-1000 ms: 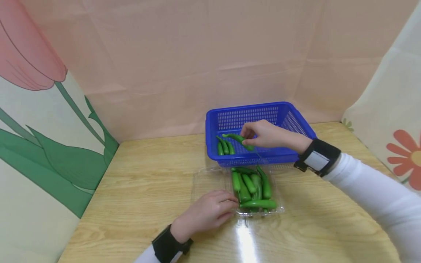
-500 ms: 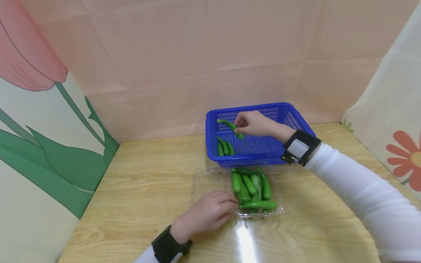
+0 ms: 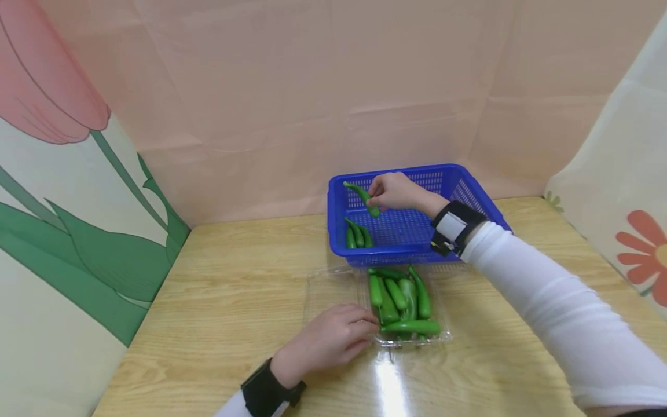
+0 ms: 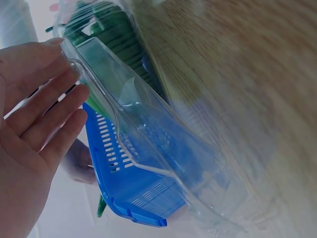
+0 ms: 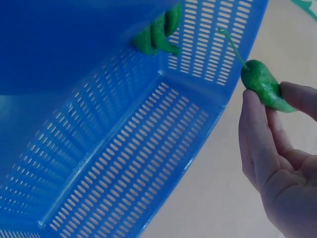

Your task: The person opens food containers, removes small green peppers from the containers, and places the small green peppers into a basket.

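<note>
My right hand point(image 3: 393, 192) pinches a green chili pepper point(image 3: 358, 191) between thumb and fingers, over the back left of the blue basket point(image 3: 341, 251). In the right wrist view this pepper point(image 5: 262, 83) shows its thin stem pointing away from the hand. Three more green peppers point(image 3: 358, 236) lie side by side in the basket's front left corner. My left hand point(image 3: 333, 336), fingers fairly straight, touches the near left edge of a clear plastic box point(image 3: 417, 342). Several green peppers point(image 3: 409, 327) fill that box.
The box's clear lid point(image 3: 329, 286) lies folded out to the left on the wooden table point(image 3: 234, 278). Behind the basket stands a pink cloth backdrop point(image 3: 250, 145). Printed flower panels flank both sides.
My right hand has moved back and to the left over the basket, carrying the pepper. The left hand has stayed at the box's edge.
</note>
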Demonstrator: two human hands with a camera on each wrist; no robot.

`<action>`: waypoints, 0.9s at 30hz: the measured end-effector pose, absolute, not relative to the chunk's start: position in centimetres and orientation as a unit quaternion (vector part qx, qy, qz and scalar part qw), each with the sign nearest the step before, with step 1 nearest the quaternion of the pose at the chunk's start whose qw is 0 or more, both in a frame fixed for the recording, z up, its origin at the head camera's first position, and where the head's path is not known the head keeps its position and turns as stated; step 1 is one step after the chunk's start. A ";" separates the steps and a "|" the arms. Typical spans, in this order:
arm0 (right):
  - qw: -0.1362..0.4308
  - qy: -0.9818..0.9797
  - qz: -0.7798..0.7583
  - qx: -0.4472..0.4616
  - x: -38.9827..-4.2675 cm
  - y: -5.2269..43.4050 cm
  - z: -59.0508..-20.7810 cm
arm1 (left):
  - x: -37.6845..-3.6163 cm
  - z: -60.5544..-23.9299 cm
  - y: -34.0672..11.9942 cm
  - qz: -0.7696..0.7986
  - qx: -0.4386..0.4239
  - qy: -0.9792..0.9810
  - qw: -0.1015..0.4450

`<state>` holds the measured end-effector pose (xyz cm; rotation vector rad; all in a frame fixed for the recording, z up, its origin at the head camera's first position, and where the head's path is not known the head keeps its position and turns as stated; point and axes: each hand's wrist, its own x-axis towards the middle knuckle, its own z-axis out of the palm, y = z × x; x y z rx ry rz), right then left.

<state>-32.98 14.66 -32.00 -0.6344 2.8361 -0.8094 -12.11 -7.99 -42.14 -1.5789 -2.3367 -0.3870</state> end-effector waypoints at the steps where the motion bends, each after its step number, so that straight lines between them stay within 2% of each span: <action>1: 0.065 0.939 -0.268 -0.208 -33.1 14.6 -32.0 | -12.1 -42.1 -8.0 -0.134 -0.548 -0.812 0.149; 11: 0.114 0.939 -0.272 -0.179 -35.0 14.3 -32.2 | -12.2 -42.3 -7.9 -0.125 -0.549 -0.810 0.160; 27: 0.124 0.946 -0.257 -0.156 -37.3 14.3 -33.0 | -12.0 -42.0 -7.8 -0.121 -0.538 -0.823 0.137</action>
